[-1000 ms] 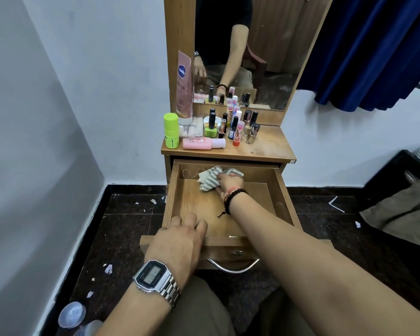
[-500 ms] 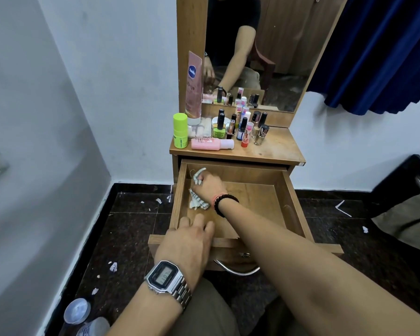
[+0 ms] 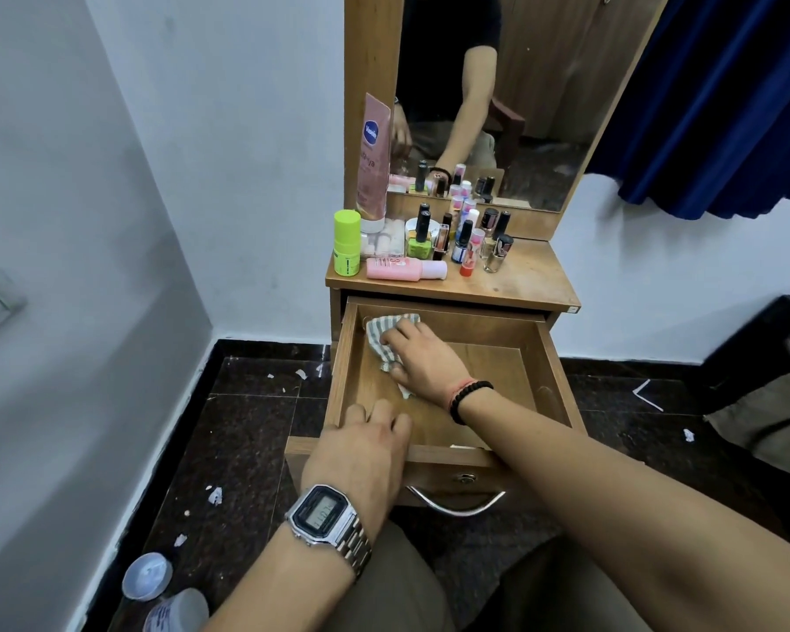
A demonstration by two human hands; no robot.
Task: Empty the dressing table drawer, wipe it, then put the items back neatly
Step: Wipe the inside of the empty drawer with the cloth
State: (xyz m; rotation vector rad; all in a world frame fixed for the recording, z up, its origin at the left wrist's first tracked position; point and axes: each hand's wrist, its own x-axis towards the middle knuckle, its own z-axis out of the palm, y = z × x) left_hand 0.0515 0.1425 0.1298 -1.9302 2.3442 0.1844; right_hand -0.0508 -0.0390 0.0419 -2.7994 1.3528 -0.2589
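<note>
Two hands work the open drawer (image 3: 553,371). The left hand (image 3: 361,453) lies over its near rim, fingers relaxed. The right hand (image 3: 423,358) presses flat-fingered on a striped cloth (image 3: 384,328) in the far-left corner. The cloth runs near to far under the palm, and the floor to its right probably comes next.

Reads "Vaseline" in white on a blue oval badge, high on the tall pink plastic squeeze tube (image 3: 372,161) standing cap-down against the wooden mirror frame (image 3: 366,61). Carries darker lettering further down that same tube, with only an ending like "ya" legible. Shows grey digits on the silver metal digital wristwatch (image 3: 324,513), too blurred to read. Bears small print on the lying pink plastic bottle (image 3: 395,268) and the lime-green cylindrical stick (image 3: 346,248), likewise illegible.
</note>
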